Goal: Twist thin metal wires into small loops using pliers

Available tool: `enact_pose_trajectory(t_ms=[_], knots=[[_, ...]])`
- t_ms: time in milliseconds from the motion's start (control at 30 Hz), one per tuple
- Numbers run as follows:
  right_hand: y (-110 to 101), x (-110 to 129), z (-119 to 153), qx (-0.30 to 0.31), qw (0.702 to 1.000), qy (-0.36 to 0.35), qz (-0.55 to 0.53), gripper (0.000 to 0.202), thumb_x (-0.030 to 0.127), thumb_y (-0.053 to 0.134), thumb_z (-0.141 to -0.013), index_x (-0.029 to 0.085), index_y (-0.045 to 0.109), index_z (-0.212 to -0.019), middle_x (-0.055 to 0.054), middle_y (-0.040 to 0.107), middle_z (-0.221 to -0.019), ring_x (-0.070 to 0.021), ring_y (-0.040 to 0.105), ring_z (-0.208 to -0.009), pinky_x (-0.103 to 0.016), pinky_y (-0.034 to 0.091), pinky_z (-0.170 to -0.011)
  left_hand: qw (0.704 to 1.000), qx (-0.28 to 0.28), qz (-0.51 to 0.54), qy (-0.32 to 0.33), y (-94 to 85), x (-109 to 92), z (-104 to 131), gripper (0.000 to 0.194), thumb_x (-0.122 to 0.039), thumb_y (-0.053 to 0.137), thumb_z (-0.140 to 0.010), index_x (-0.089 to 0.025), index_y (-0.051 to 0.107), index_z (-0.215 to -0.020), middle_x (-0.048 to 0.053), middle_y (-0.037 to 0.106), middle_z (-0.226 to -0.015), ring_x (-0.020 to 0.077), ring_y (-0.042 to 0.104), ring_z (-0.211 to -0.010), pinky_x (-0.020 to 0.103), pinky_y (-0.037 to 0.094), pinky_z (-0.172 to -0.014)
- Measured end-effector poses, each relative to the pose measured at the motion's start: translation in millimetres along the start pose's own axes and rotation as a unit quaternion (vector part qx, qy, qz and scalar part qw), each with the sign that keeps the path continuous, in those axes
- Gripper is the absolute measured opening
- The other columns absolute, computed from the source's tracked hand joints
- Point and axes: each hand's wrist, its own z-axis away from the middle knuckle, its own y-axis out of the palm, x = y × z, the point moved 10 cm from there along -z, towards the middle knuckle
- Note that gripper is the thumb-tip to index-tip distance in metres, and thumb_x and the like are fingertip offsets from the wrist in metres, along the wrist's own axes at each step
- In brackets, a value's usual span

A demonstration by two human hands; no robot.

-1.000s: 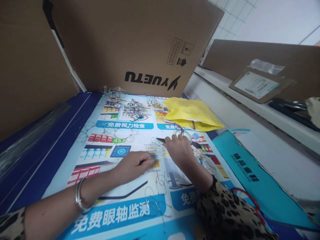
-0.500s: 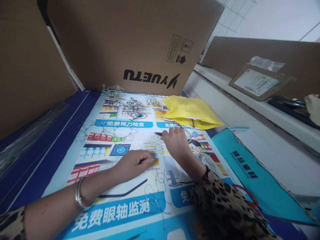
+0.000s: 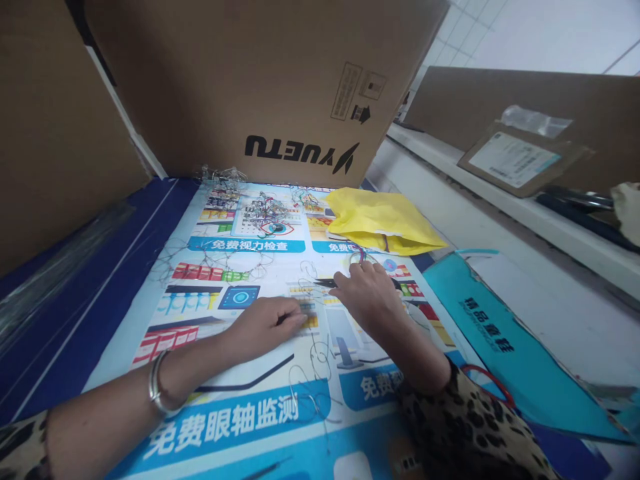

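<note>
My right hand (image 3: 371, 297) is over the right half of a printed poster (image 3: 235, 272), its fingers closed around a slim black pointed tool (image 3: 325, 283). The tip points left and a dark end shows right of the knuckles; the rest is covered, so its kind is unclear. Thin coloured strands (image 3: 361, 255) show just beyond the fingers. My left hand (image 3: 273, 321) rests on the poster, fingers curled in; whether anything is pinched there is hidden. Between and below the hands lie loops of thin wire (image 3: 320, 357).
Tangled wire pieces (image 3: 267, 208) lie toward a big cardboard box (image 3: 225, 87). A yellow bag (image 3: 383, 217) lies beyond my right hand. At right are a teal cardboard piece (image 3: 480, 313), red loop handles (image 3: 493, 381) and a ledge holding a labelled packet (image 3: 515, 160).
My right hand has moved a little right and toward me, and the black tool has shifted with it. Coloured strands now show beyond its fingers. My left hand has stayed nearly still.
</note>
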Motion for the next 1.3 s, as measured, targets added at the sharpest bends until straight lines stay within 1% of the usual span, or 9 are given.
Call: enact_pose_trajectory(t_ms=[167,367,533,700,867,967,1133,1300], knots=[[5.8,4.2,2.0,0.004,1.0,-0.002,-0.008,0.018,0.033,0.051,-0.086,0.018,0.062,-0.086,-0.012,0.06,-0.083,-0.0259,0.049,-0.084,-0.035,0.028,-0.07,1.0,0.001,-0.006,-0.002,0.4,0.6,-1.3,0.032,-0.032,0.04,-0.086,-0.016,0.047,-0.059,-0.003,0.047,-0.057,0.0101,0.042,-0.056,0.023,0.027,-0.053],[3.0,7.1,0.1,-0.016,1.0,-0.005,-0.006,0.018,0.025,0.046,-0.088,0.018,0.061,-0.082,-0.01,0.058,-0.078,-0.0255,0.049,-0.08,-0.036,0.027,-0.069,1.0,0.004,-0.002,0.0,0.2,-0.7,-0.3,0.032,-0.032,0.04,-0.086,-0.016,0.048,-0.06,-0.003,0.049,-0.059,0.0101,0.043,-0.056,0.022,0.028,-0.054],[3.3,6.4,1.6,-0.008,1.0,-0.003,-0.009,0.017,0.021,0.045,-0.087,0.018,0.061,-0.082,-0.01,0.058,-0.079,-0.025,0.049,-0.081,-0.036,0.026,-0.069,1.0,0.006,0.002,-0.002,-0.1,-1.1,-0.3,0.031,-0.031,0.04,-0.086,-0.016,0.046,-0.059,-0.003,0.048,-0.058,0.0099,0.043,-0.056,0.022,0.028,-0.054],[2.1,8.8,1.5,-0.005,1.0,-0.006,-0.007,0.017,0.02,0.045,-0.087,0.017,0.061,-0.082,-0.01,0.058,-0.079,-0.0246,0.048,-0.08,-0.035,0.027,-0.068,1.0,0.009,0.004,-0.009,0.8,-0.2,-1.3,0.031,-0.031,0.04,-0.086,-0.016,0.046,-0.059,-0.003,0.048,-0.058,0.0097,0.042,-0.056,0.022,0.028,-0.055],[2.1,9.6,0.1,-0.002,1.0,0.004,0.004,0.018,0.014,0.044,-0.085,0.018,0.062,-0.083,-0.01,0.058,-0.078,-0.0252,0.049,-0.08,-0.036,0.027,-0.068,1.0,0.009,0.0,0.001,1.3,-0.7,-0.6,0.031,-0.032,0.04,-0.086,-0.016,0.046,-0.06,-0.003,0.048,-0.058,0.01,0.042,-0.056,0.022,0.028,-0.054],[2.3,9.4,0.4,-0.008,1.0,0.006,0.0,0.019,0.017,0.042,-0.087,0.018,0.061,-0.083,-0.01,0.058,-0.079,-0.026,0.049,-0.081,-0.036,0.027,-0.069,1.0,0.007,-0.001,0.002,1.1,-0.2,-0.4,0.031,-0.031,0.041,-0.086,-0.017,0.046,-0.06,-0.003,0.048,-0.058,0.0097,0.042,-0.056,0.022,0.028,-0.054],[6.1,8.1,2.7,-0.006,1.0,0.002,-0.02,0.017,0.025,0.045,-0.088,0.018,0.06,-0.082,-0.009,0.057,-0.079,-0.0258,0.048,-0.082,-0.036,0.027,-0.069,1.0,0.006,0.001,0.004,0.1,-1.5,-0.4,0.031,-0.031,0.041,-0.086,-0.017,0.047,-0.059,-0.002,0.049,-0.058,0.0102,0.043,-0.056,0.023,0.028,-0.054],[7.1,7.9,3.3,-0.008,1.0,0.007,-0.02,0.018,0.026,0.044,-0.088,0.019,0.06,-0.084,-0.01,0.058,-0.08,-0.0258,0.048,-0.081,-0.036,0.028,-0.068,1.0,0.009,-0.01,0.007,1.2,-1.6,-1.0,0.031,-0.031,0.04,-0.086,-0.016,0.046,-0.06,-0.003,0.048,-0.059,0.01,0.043,-0.057,0.023,0.027,-0.054]])
